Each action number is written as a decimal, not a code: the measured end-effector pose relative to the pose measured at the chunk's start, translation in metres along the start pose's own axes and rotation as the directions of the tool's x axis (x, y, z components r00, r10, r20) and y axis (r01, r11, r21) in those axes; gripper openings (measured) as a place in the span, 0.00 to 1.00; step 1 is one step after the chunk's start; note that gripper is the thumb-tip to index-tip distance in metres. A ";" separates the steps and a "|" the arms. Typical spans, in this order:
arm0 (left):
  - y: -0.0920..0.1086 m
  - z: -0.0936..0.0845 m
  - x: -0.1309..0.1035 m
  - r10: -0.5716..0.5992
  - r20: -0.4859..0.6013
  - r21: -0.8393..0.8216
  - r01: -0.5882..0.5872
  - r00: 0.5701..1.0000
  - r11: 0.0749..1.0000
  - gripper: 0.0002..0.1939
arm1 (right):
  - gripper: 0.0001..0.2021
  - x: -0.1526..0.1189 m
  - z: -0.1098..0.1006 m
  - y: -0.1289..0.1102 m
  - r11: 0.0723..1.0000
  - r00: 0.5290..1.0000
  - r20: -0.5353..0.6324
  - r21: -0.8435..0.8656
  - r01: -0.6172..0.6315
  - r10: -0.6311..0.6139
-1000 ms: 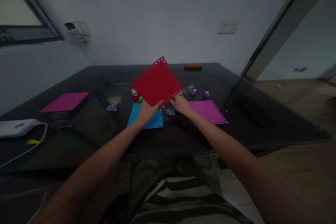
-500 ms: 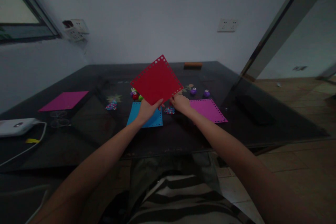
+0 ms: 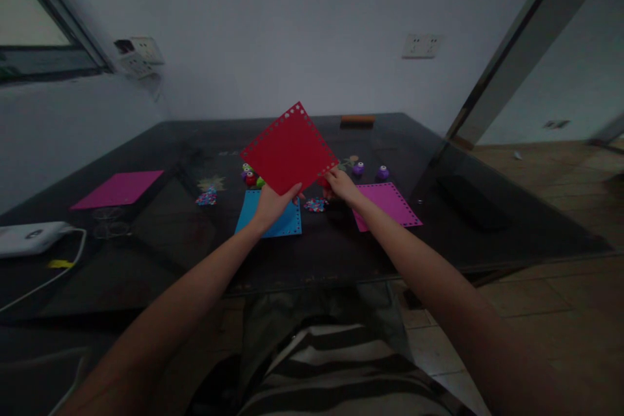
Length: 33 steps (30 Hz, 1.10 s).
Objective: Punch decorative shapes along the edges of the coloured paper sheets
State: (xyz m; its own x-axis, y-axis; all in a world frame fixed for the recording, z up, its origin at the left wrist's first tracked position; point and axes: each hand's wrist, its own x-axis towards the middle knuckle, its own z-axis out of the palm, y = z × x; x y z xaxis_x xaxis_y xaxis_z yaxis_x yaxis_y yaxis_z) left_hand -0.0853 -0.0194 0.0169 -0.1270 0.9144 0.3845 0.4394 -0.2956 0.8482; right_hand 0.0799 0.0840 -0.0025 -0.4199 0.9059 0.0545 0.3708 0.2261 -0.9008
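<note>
A red square sheet, tilted up corner-first, has rows of small punched holes along its edges. My left hand grips its lower corner, thumb in front. At the lower right edge, my right hand is closed around a small reddish thing, mostly hidden by the fingers. Below the hands lies a pile of colourful paper bits. A blue sheet with holed edges is partly under my left hand, and a pink holed sheet lies beneath my right forearm.
Several small round coloured things sit behind the red sheet, and two purple ones stand to the right. Farther left are another pile of bits, a magenta sheet and a white device with a cable.
My right hand has shifted slightly right and up along the red sheet's edge, showing more of the bits below. My left hand still holds the sheet nearly in place.
</note>
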 end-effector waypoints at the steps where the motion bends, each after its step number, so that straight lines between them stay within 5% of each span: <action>1: 0.000 0.000 0.000 -0.003 -0.001 -0.003 0.003 1.000 1.000 0.12 | 0.14 0.000 -0.001 0.002 0.999 1.000 -0.006 0.037 -0.026 0.026; 6: -0.004 0.000 0.001 -0.001 -0.004 -0.013 0.001 1.000 1.000 0.12 | 0.12 0.003 -0.003 0.009 0.999 0.995 -0.100 0.045 -0.025 0.030; 27: -0.008 0.000 0.001 0.029 0.004 0.012 -0.029 1.000 1.000 0.15 | 0.10 -0.002 0.002 0.004 0.995 0.993 -0.100 0.080 -0.053 0.061; 33: -0.018 0.001 0.004 0.008 0.008 0.013 -0.008 1.000 1.000 0.15 | 0.09 -0.007 0.006 -0.006 0.985 0.998 -0.021 0.162 -0.057 0.061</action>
State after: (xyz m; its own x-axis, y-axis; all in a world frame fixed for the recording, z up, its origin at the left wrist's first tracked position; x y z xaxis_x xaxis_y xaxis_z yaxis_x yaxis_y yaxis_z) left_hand -0.0930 -0.0106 0.0031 -0.1162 0.9141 0.3885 0.4521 -0.2996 0.8402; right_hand 0.0755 0.0744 -0.0006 -0.3792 0.9253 0.0087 0.2547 0.1135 -0.9603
